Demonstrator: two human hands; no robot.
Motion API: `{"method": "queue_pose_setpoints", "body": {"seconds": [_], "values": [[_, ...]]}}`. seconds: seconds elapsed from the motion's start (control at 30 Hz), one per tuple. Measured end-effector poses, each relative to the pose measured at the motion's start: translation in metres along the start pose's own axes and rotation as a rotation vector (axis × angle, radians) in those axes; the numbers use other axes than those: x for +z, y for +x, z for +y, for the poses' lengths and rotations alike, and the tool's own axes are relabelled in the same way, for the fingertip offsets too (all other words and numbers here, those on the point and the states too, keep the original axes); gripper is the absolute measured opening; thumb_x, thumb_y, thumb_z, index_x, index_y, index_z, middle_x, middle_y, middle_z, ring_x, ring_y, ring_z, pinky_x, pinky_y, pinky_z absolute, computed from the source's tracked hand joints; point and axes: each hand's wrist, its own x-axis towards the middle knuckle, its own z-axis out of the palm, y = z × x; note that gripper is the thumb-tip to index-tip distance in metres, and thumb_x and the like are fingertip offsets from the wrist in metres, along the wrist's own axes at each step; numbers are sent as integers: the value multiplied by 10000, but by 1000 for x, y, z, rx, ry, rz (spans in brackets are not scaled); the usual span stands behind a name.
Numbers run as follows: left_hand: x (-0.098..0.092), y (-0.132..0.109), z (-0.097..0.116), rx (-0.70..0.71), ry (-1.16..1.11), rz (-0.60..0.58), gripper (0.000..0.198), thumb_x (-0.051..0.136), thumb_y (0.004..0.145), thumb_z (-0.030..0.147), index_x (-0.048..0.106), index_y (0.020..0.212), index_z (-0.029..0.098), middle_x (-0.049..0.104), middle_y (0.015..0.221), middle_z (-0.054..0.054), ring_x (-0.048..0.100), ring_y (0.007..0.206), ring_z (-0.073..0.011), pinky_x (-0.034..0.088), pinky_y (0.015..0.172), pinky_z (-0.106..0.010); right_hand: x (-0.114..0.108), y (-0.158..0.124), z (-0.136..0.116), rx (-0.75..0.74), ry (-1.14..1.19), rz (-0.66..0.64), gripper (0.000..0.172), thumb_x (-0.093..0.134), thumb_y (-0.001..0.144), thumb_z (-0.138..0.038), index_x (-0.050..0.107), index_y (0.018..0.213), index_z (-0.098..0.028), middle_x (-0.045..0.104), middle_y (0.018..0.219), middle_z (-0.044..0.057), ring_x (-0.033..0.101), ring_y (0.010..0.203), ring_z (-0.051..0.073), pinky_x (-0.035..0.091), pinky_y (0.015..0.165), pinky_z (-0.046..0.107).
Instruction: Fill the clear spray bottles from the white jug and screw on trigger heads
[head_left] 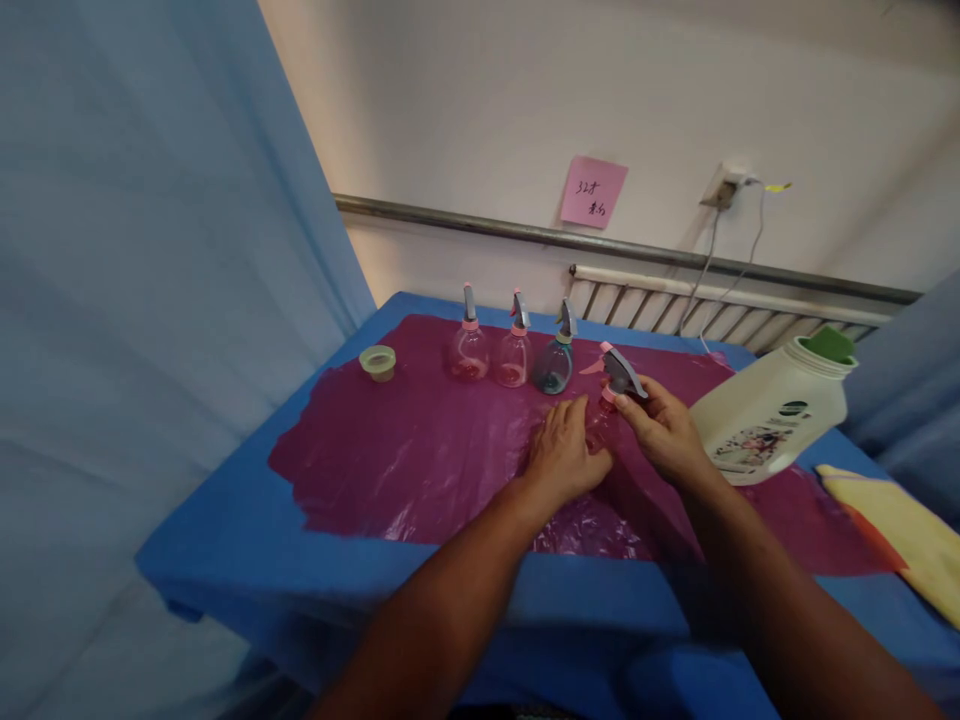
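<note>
My left hand (561, 450) is wrapped round the body of a small clear spray bottle (602, 425) on the purple plastic sheet (390, 460). My right hand (660, 430) grips the bottle's grey and pink trigger head (619, 373) at the top. Most of the bottle is hidden between my two hands. Three more small spray bottles stand in a row behind: two pinkish ones (469, 345) (514, 350) and a bluish one (556, 358).
A large white jug with a green cap (772, 410) lies tilted at the right. A small green cap (377, 361) sits at the left of the sheet. A yellow cloth (900, 530) lies at the right edge. The table (225, 520) has a blue cover; a blue curtain (150, 250) hangs left.
</note>
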Motion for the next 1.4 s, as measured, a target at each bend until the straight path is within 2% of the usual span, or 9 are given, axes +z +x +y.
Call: {"method": "queue_pose_setpoints", "body": {"seconds": [0.23, 0.47, 0.57, 0.7, 0.83, 1.03, 1.23, 1.4], "values": [[3, 1, -3, 16, -11, 9, 715, 734, 872, 272, 559, 1554, 151, 691, 1490, -194, 633, 1453, -405, 517, 1270, -584, -8, -4, 13, -38, -37, -57, 475, 787, 1008, -617, 749, 1339, -279, 826, 1299, 84, 756, 1151, 255, 593, 1066, 409], [5, 3, -4, 48, -44, 38, 622, 729, 889, 231, 597, 1494, 173, 716, 1432, -177, 668, 1399, -382, 537, 1248, -568, -10, -5, 13, -96, -175, -91, 443, 741, 1045, -598, 758, 1356, -284, 832, 1237, 59, 757, 1098, 256, 590, 1037, 413], [5, 3, -3, 52, -52, 49, 626, 729, 905, 230, 584, 1512, 187, 719, 1434, -169, 672, 1392, -379, 549, 1229, -574, -7, -8, 12, -101, -184, -61, 455, 738, 1045, -596, 757, 1368, -277, 836, 1242, 63, 767, 1104, 258, 593, 1034, 422], [6, 2, -3, 25, -38, 33, 616, 747, 924, 261, 590, 1513, 175, 716, 1433, -184, 676, 1389, -403, 566, 1200, -606, 4, -11, 8, -101, -185, 66, 430, 813, 982, -585, 792, 1246, -246, 842, 1201, 78, 772, 1097, 264, 586, 1072, 456], [9, 1, -7, 35, -37, 47, 758, 761, 947, 300, 489, 1637, 145, 672, 1532, -223, 643, 1465, -422, 540, 1241, -632, 14, -10, 5, -71, -143, 166, 453, 891, 882, -582, 773, 1142, -230, 835, 1118, 80, 765, 1022, 259, 592, 1040, 476], [13, 3, -18, 293, -124, 104, 956, 738, 959, 236, 263, 1788, 260, 549, 1718, -162, 561, 1590, -348, 490, 1329, -577, 17, -8, 5, -71, -191, 212, 463, 907, 845, -546, 734, 1133, -228, 804, 1048, 64, 746, 967, 246, 598, 963, 453], [11, 5, -20, 308, -140, 104, 929, 735, 938, 187, 327, 1765, 300, 607, 1638, -130, 613, 1528, -332, 522, 1305, -555, 20, -4, 13, -97, -94, 275, 592, 969, 766, -496, 608, 1167, -253, 764, 1020, 28, 739, 917, 216, 625, 891, 411], [11, 5, -19, 297, -125, 109, 864, 731, 988, 240, 330, 1753, 286, 596, 1649, -139, 602, 1537, -335, 510, 1314, -567, 16, -6, 8, -129, -82, 238, 636, 984, 759, -489, 594, 1209, -265, 783, 1068, 48, 772, 992, 236, 656, 986, 470]]}}
